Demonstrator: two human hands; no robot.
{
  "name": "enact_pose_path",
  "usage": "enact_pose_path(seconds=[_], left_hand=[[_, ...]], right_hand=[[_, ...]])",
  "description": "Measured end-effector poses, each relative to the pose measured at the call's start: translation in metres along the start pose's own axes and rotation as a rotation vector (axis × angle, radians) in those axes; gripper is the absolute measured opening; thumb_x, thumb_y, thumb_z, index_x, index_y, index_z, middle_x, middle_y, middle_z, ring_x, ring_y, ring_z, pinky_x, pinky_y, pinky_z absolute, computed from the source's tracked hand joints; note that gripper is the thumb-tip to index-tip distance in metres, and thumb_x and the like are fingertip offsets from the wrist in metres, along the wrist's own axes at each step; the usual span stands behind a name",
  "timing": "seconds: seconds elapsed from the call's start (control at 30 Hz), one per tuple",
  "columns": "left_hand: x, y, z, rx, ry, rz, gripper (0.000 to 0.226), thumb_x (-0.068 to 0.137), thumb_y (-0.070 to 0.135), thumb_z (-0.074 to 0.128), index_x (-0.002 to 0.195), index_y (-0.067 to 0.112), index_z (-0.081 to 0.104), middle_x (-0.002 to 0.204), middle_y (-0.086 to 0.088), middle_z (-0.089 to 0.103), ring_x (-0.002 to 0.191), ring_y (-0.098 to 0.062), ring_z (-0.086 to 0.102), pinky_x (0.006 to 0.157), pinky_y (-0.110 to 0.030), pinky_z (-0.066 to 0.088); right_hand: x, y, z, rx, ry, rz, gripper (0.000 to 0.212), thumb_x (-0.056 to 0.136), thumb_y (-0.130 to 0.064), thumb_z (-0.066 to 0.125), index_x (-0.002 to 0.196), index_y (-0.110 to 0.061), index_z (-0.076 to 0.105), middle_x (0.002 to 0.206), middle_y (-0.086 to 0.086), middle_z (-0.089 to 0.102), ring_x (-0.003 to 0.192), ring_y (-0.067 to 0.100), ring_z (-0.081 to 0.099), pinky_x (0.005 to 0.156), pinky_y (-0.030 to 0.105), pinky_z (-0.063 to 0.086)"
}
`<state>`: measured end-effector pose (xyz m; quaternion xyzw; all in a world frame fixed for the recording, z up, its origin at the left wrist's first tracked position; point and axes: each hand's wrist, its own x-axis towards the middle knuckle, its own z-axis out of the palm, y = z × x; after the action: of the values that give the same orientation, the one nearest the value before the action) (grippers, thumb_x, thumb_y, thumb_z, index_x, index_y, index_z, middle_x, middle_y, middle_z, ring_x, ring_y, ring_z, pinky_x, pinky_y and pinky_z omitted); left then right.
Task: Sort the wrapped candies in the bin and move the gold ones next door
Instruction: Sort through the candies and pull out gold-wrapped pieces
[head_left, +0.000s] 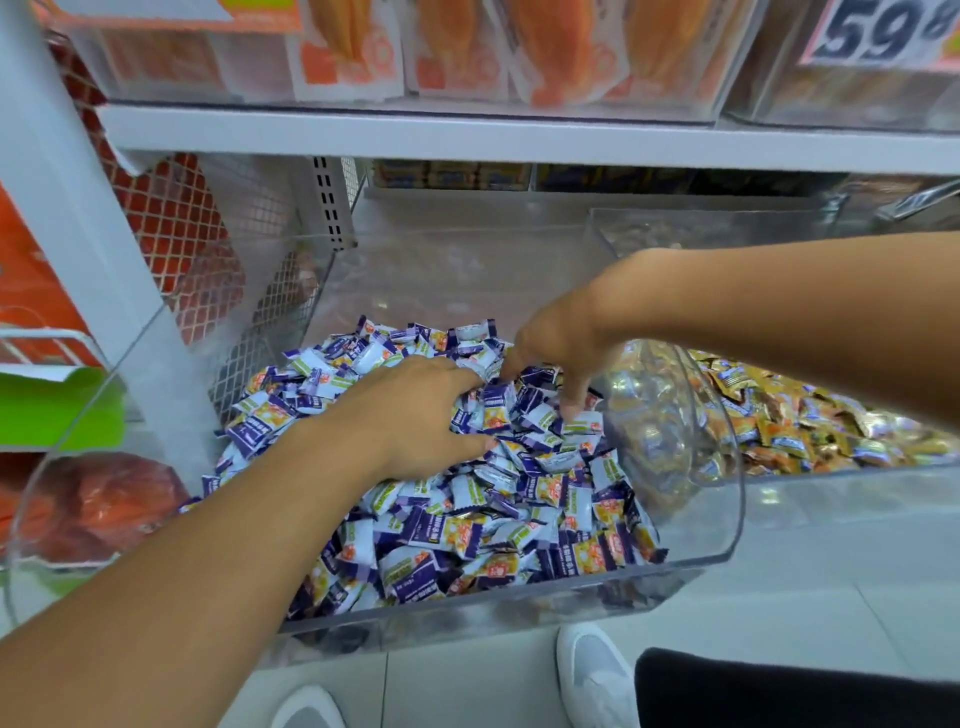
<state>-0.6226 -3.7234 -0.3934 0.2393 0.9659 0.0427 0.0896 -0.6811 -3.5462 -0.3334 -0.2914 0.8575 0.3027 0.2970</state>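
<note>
Two hands: both buried in heap, raking for strays.
Left hand (415, 410): fingers spread, pressing purple-white candies (498, 519), grasping nothing.
Right hand (558, 353): fingertips dug in; grip state cannot tell.
Clear bin (467, 605): holds purple-white stock.
Gold candies (810, 421): massed in neighbouring bin, right.

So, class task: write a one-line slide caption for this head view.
Both hands, left and right, dig through purple-wrapped candies beside the gold-candy bin.

Purple-and-white candies (467, 499) heap in the clear bin (519, 587) (gold ones (810, 421) fill the neighbouring bin (857, 483) on its right).
</note>
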Motion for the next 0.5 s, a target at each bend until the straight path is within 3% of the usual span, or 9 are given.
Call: enact_pose_path(seconds=[0.1,0.17,0.3,0.4,0.5], left_hand=[[0.000,-0.001,0.001,-0.008,-0.013,-0.005,0.074,0.089,0.067,0.052,0.151,0.031,0.032,0.147,0.005,0.043,0.137,-0.020,0.036,0.111,-0.044,0.037],[0.000,0.000,0.001,-0.012,-0.014,-0.003,0.074,0.089,0.067,0.052,0.151,0.032,0.033,0.148,0.006,0.042,0.138,-0.019,0.036,0.111,-0.043,0.037],[0.001,0.002,0.000,-0.020,0.001,-0.001,0.070,0.087,0.068,0.054,0.146,0.032,0.040,0.140,0.007,0.048,0.130,-0.019,0.042,0.105,-0.043,0.042],[0.001,0.003,-0.001,-0.019,0.013,-0.013,0.065,0.087,0.066,0.057,0.139,0.029,0.046,0.131,0.006,0.051,0.121,-0.019,0.048,0.099,-0.042,0.046],[0.001,0.002,-0.002,-0.047,0.025,-0.005,0.061,0.087,0.064,0.059,0.136,0.029,0.049,0.130,0.006,0.051,0.119,-0.018,0.048,0.098,-0.041,0.046]], right_hand=[[-0.005,0.010,-0.006,-0.198,0.063,0.045,0.055,0.096,-0.026,0.065,0.147,-0.029,0.045,0.142,-0.002,0.053,0.112,0.022,0.054,0.081,0.027,0.043],[-0.007,0.017,-0.011,-0.187,0.106,0.067,0.047,0.096,-0.019,0.064,0.141,-0.027,0.052,0.135,-0.002,0.058,0.095,0.018,0.049,0.069,0.024,0.040],[-0.020,0.020,-0.018,0.057,0.266,0.008,0.039,0.089,-0.023,0.073,0.127,-0.025,0.064,0.122,-0.003,0.065,0.093,0.014,0.055,0.082,0.026,0.044],[-0.030,0.001,-0.012,0.237,0.002,-0.156,0.058,0.083,-0.032,0.079,0.136,-0.031,0.058,0.133,-0.004,0.062,0.096,0.007,0.060,0.081,0.021,0.046],[-0.028,-0.017,0.007,-0.069,-0.133,-0.110,0.081,0.082,-0.046,0.076,0.152,-0.035,0.037,0.150,-0.001,0.044,0.130,0.025,0.048,0.100,0.034,0.039]])
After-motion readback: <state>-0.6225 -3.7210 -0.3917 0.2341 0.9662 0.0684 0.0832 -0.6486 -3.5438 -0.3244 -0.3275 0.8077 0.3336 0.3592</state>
